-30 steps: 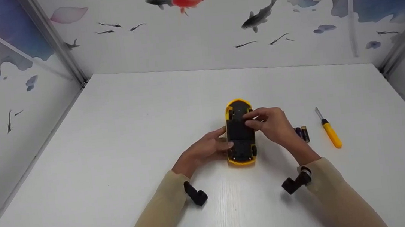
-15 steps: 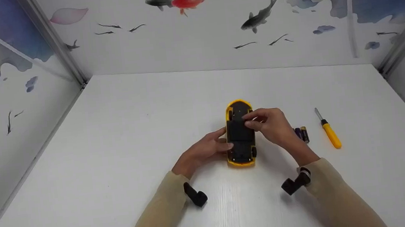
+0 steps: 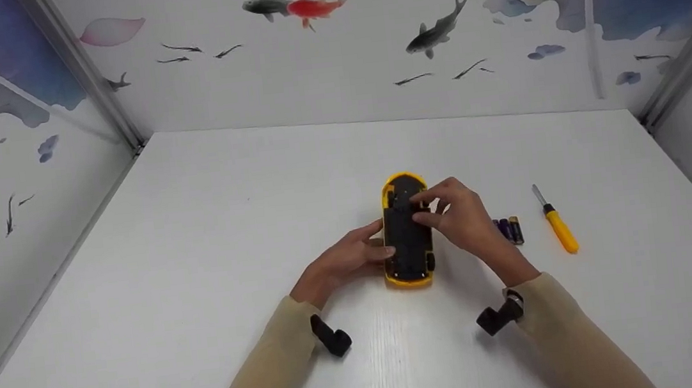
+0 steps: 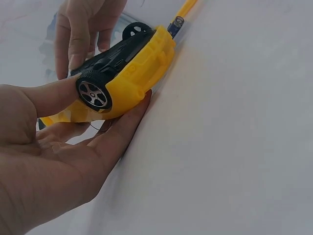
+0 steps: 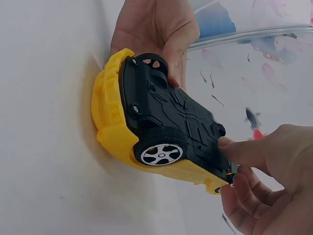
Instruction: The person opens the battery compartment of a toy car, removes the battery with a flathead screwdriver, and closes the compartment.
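Observation:
A yellow toy car (image 3: 395,272) stands turned over, its black underside facing up and a spoked wheel (image 5: 161,154) showing close in the right wrist view. My left hand (image 3: 352,254) grips it from the left, thumb across the underside edge by a wheel (image 4: 94,94) and fingers beneath the yellow body. At the far right part of the underside, my right hand (image 3: 461,217) pinches the edge of a black battery cover (image 5: 195,129), thumb on top in the right wrist view. Its fingertips partly hide that edge.
Right of the right hand, several batteries (image 3: 516,230) lie side by side on the white table (image 3: 228,232). Farther right is a screwdriver (image 3: 561,230) with a yellow handle. Walls painted with fish (image 3: 438,27) enclose the back and sides.
My right thumb and index finger have spread a little apart at the underside, and the black cover's seam looks different. The left hand keeps its grip; the whole head view has shifted slightly.

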Demonstrator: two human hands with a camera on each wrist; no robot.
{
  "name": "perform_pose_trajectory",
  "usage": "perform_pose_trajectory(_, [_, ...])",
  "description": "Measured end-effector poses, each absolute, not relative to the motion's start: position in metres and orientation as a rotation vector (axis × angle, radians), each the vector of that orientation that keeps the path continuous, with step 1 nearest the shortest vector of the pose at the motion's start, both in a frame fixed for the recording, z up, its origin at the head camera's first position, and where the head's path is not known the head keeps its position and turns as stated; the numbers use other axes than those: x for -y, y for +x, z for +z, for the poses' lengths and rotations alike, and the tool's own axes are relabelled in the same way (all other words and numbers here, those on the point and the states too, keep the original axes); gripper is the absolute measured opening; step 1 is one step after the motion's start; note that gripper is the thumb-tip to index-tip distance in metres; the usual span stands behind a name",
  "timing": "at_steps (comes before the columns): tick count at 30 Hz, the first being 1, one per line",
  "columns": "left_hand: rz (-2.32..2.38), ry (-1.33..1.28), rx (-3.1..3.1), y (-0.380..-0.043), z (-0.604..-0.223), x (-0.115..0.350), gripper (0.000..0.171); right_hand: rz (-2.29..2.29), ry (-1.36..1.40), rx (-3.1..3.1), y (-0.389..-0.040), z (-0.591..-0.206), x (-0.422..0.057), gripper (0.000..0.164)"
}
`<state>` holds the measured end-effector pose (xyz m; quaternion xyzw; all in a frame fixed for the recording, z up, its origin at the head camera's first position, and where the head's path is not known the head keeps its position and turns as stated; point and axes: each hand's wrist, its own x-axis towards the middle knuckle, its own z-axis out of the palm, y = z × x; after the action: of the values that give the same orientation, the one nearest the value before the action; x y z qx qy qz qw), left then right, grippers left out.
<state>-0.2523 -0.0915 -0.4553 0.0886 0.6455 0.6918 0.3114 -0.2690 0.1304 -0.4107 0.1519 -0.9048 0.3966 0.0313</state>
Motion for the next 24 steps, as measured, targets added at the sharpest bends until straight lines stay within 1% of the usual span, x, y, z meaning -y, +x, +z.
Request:
perform_pose_trajectory(3, [1.816,0.221,-1.722,-0.252,-0.455,0.091,0.074,1.282,0.33,2.779,-0.27,-0.408,-0.133,0.023])
perform_pose_trajectory(5, [1.823,0.214,-1.72,-0.252,-0.454,0.091,0.075,1.359,0.197,2.793,-0.271,-0.405,-0.134,0.028])
perform_pose_trajectory(8, [1.857,0.224,-1.674,-0.251,-0.454,0.091,0.075,1.543,0.033,2.855,-0.273,-0.402,-0.136,0.049])
perform_pose_trajectory(11, [1.878,0.233,-1.636,-0.252,-0.455,0.091,0.075,1.748,-0.001,2.929,-0.275,-0.403,-0.136,0.07])
perform_pose_trajectory(13, [1.874,0.235,-1.639,-0.252,-0.456,0.09,0.075,1.843,0.015,2.959,-0.276,-0.406,-0.135,0.077])
perform_pose_trajectory(15, [1.871,0.227,-1.647,-0.252,-0.457,0.09,0.075,1.902,0.03,2.966,-0.276,-0.41,-0.134,0.078])
perform_pose_trajectory(20, [1.863,0.168,-1.686,-0.251,-0.458,0.09,0.077,1.94,0.026,2.956,-0.276,-0.417,-0.13,0.074])
perform_pose_trajectory(24, [1.846,0.106,-1.75,-0.252,-0.455,0.087,0.073,1.929,0.023,2.947,-0.275,-0.418,-0.129,0.072])
